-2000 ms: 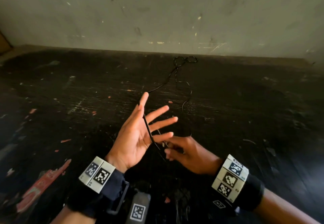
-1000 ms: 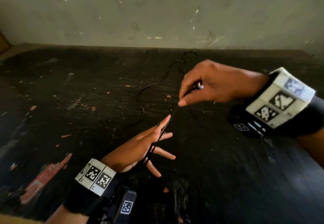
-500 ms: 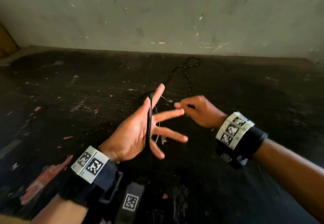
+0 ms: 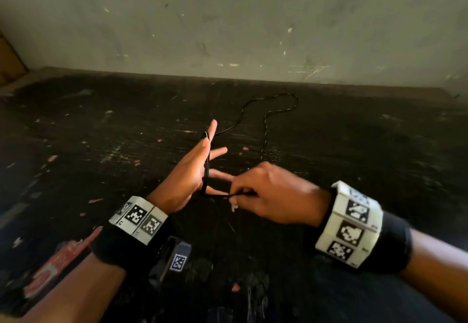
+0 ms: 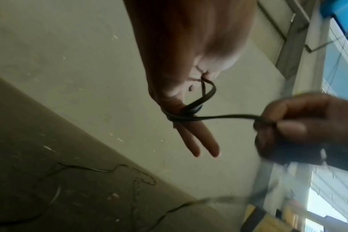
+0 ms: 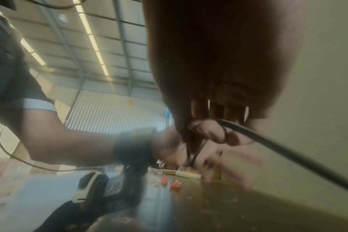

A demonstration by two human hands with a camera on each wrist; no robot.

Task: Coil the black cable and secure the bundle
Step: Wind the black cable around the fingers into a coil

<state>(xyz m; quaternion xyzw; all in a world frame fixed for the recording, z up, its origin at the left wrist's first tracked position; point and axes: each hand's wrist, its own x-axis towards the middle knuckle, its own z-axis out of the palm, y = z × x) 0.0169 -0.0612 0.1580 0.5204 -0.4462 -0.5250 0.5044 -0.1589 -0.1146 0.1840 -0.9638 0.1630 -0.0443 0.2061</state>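
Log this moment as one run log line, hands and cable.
left hand: open, black cable looped around it | right hand: pinches cable, pulling a strand across | slack: on dark table | bundle: not secured

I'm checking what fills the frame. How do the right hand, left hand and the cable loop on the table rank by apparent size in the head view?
1. Right hand, though it is nearer the camera.
2. Left hand, close behind; edge-on, so unsure.
3. Cable loop, thin and far off.

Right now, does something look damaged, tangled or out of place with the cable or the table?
Nothing about the black cable looks damaged; its loose part lies kinked on the dark table, still uncoiled. The table surface looks scratched and littered with small reddish scraps.
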